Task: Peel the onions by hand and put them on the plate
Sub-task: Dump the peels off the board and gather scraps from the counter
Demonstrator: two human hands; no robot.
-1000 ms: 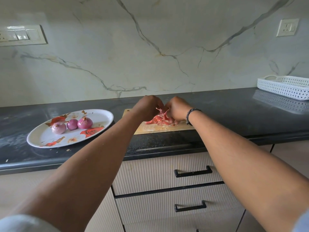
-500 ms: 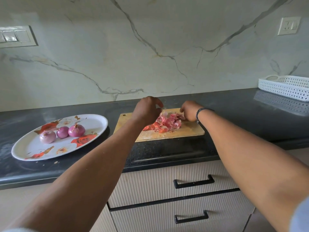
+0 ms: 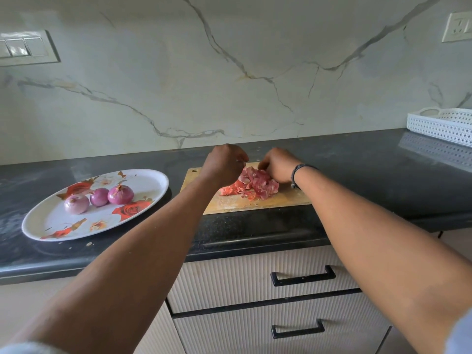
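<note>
Onions, three of them, lie in a row on the floral plate (image 3: 143, 180), which sits on the dark surface (image 3: 357, 175) just left of the wooden cutting board (image 3: 281, 200): a pale one (image 3: 76, 203) farthest from the board, a small purple one (image 3: 99, 197) in the middle, and a larger one (image 3: 120, 194) nearest the board with a dry tuft at its top. On the board sits a heap of red onion skins (image 3: 251, 184).

A second ago both hands were bunched together over the board with a scrap of skin sticking up between them. Since then they have parted, and the heap now shows in the gap. The left hand (image 3: 224, 166) hovers above the board's left half with its fingers curled inward; whether they pinch a scrap of skin I cannot tell, since the back of the hand hides the tips. The right hand (image 3: 277, 164), a dark band at its wrist, rests at the far right edge of the heap, its fingers bent down into the skins and apparently gripping some.

No unpeeled onion shows on the board or in either hand, so peeling looks finished or nearly so. The onion nearest the board may still carry some skin. What remains seems to be gathering the peelings.
</note>
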